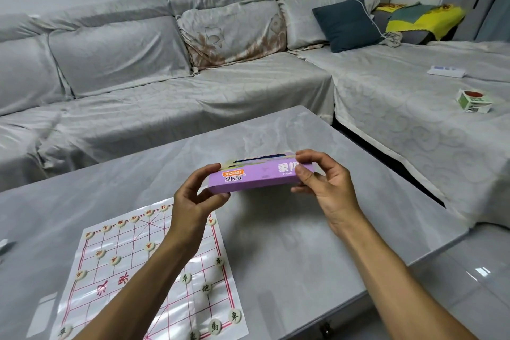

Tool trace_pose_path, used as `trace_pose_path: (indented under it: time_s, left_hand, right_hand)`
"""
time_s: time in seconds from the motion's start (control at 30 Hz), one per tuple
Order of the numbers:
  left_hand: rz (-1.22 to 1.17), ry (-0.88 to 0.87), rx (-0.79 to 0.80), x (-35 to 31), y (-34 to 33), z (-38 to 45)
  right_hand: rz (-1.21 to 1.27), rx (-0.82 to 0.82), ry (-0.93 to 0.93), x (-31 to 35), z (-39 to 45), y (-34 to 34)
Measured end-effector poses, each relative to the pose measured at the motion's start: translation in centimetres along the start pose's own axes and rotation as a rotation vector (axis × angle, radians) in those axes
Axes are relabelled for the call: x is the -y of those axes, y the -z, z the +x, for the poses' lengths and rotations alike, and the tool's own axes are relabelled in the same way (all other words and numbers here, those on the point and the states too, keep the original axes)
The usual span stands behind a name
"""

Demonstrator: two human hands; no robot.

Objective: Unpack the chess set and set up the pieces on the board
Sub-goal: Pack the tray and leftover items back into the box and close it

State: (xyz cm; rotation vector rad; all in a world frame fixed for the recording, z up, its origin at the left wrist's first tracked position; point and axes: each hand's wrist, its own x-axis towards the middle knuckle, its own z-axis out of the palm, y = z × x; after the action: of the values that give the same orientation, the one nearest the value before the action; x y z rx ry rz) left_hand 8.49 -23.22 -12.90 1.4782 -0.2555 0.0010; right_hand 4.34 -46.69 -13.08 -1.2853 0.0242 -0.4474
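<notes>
A purple box [255,176] hangs in the air above the grey table [317,229], its long axis running from 9 o'clock to 3 o'clock, tilted slightly up at the right end. The left hand [193,201] grips its left end, the right hand [323,182] pinches its right end. The near face reads "XCPAI" with Chinese characters. At 7 o'clock below lies the board [154,284], with round pieces [209,287] scattered on it
</notes>
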Motion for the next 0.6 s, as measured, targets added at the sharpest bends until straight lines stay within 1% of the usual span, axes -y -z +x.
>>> trace_pose_path:
  time_s: [0.1, 0.23, 0.27, 0.43, 0.6]
  left_hand:
    - [0.031, -0.020, 0.008, -0.1, 0.0, -0.3]
    - [0.098, -0.100, -0.053, -0.9, -0.2, -0.2]
    - [0.102, -0.124, -0.058, -1.2, -0.3, -0.1]
    - [0.194, -0.262, 0.000, -2.5, -0.5, 0.3]
    - [0.183, -0.245, 0.015, -2.2, 0.3, 0.5]
  right_hand:
    - [-0.011, -0.004, 0.014, 0.0, 0.0, 0.0]
    - [-0.041, 0.105, 0.018, 0.7, -0.1, 0.3]
    - [-0.056, 0.111, 0.028, 1.0, -0.1, 0.3]
    - [-0.084, 0.053, 0.128, 1.9, 0.2, 0.6]
    - [-0.071, 0.079, 0.127, 2.0, 0.1, 0.6]
